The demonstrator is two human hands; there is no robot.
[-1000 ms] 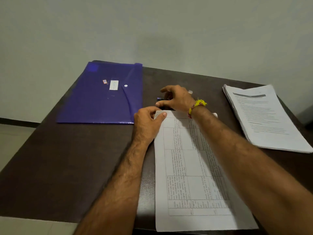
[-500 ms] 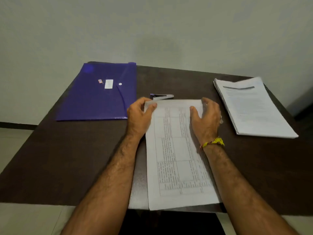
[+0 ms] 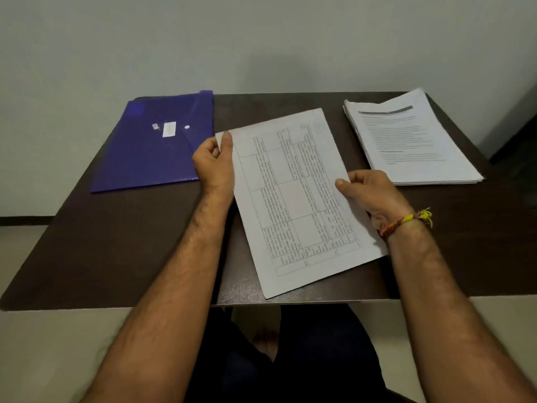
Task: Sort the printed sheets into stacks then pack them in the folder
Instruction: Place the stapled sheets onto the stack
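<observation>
A set of printed sheets with a table grid (image 3: 293, 196) is held tilted over the middle of the dark table. My left hand (image 3: 213, 164) pinches its upper left corner, thumb on top. My right hand (image 3: 374, 193) grips its right edge, thumb on the page. A blue snap-button folder (image 3: 154, 146) lies shut and flat at the back left. A thick stack of printed sheets (image 3: 409, 141) sits at the back right.
The dark brown table (image 3: 116, 245) stands against a pale wall, its front edge near my lap. My legs show below the edge. The stapler seen earlier is hidden behind the lifted sheets.
My right hand left the stapler and took the sheets' right edge. Both hands lifted the sheets and turned them so the top leans left.
</observation>
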